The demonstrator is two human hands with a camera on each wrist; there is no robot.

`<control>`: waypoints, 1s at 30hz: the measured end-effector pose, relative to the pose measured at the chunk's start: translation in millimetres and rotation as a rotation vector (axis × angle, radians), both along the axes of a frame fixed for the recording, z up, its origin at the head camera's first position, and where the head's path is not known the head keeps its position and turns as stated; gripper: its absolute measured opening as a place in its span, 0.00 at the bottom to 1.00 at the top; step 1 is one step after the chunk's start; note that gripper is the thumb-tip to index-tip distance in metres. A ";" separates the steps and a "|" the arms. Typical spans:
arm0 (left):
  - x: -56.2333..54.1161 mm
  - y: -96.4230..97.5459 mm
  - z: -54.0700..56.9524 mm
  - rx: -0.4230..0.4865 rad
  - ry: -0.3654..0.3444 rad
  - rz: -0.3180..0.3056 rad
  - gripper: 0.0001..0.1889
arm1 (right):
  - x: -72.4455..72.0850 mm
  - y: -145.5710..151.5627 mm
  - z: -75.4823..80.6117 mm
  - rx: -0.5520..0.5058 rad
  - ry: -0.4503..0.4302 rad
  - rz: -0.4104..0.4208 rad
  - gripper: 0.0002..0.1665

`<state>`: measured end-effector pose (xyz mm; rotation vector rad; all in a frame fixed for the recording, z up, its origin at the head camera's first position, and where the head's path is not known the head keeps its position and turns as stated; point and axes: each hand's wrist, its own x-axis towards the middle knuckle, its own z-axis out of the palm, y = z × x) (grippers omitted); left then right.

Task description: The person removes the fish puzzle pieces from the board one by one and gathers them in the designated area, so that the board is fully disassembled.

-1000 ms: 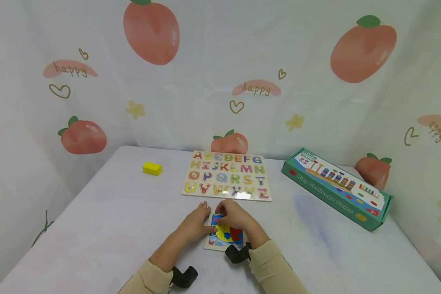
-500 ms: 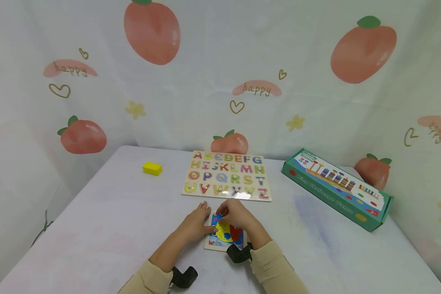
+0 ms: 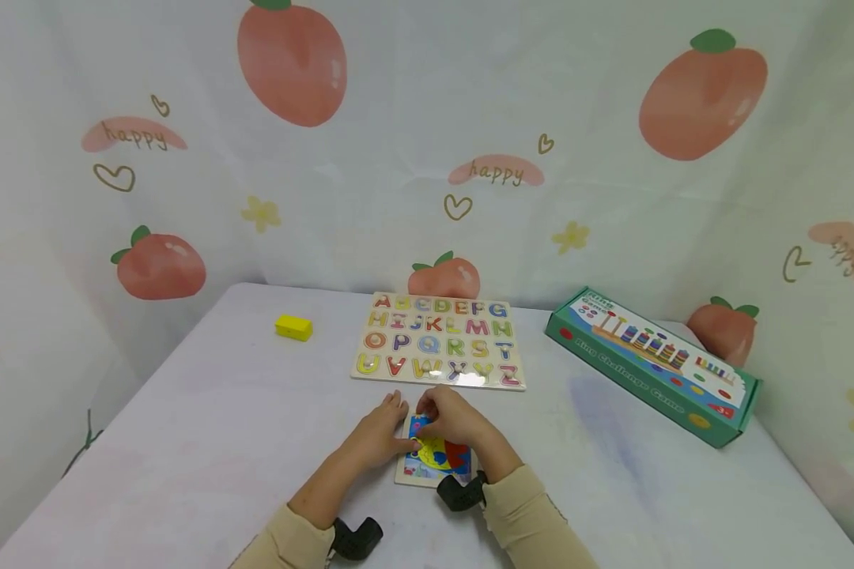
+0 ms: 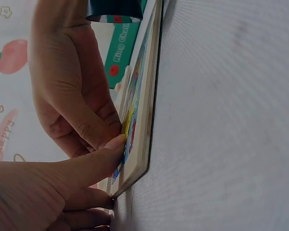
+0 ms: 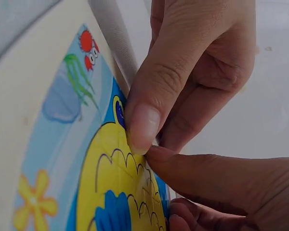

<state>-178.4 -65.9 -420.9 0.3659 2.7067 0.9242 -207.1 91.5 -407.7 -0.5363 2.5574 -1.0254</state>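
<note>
A small wooden fish jigsaw puzzle (image 3: 418, 472) lies flat on the table between both hands. Its yellow fish (image 5: 103, 163) with blue fin fills most of the right wrist view. My left hand (image 3: 375, 435) rests at the puzzle's left side, its thumb (image 5: 147, 122) pressing the fish beside the eye. The other left fingers (image 4: 89, 198) stretch along the board's edge. From the right, my right hand (image 3: 459, 419) reaches over the puzzle's far part, thumb on the fish and fingers curled by the far edge. The fingertips of this hand are partly hidden in the head view.
Behind the hands lies a wooden alphabet board (image 3: 437, 341) with coloured letters. A yellow block (image 3: 294, 327) sits at the back left. At the right stands a green Ring Challenge Game box (image 3: 655, 367), set at an angle. A printed cloth (image 3: 377, 158) hangs behind the table.
The right hand has shifted very slightly over the puzzle and back. The left hand and the puzzle stay in place.
</note>
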 end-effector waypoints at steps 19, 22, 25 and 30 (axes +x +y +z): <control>1.1 1.0 2.4 -0.031 -0.002 0.020 0.36 | -2.0 1.4 -0.9 -0.051 -0.032 -0.015 0.13; 1.1 0.8 2.6 -0.032 -0.006 0.026 0.36 | -3.9 4.6 -2.2 -0.112 -0.035 -0.034 0.11; 0.7 0.5 2.4 -0.027 -0.014 0.031 0.36 | -6.0 8.6 -4.4 -0.179 -0.052 -0.063 0.09; 0.9 0.5 2.0 -0.013 -0.011 0.018 0.36 | -9.2 16.9 -8.4 -0.247 -0.109 -0.121 0.07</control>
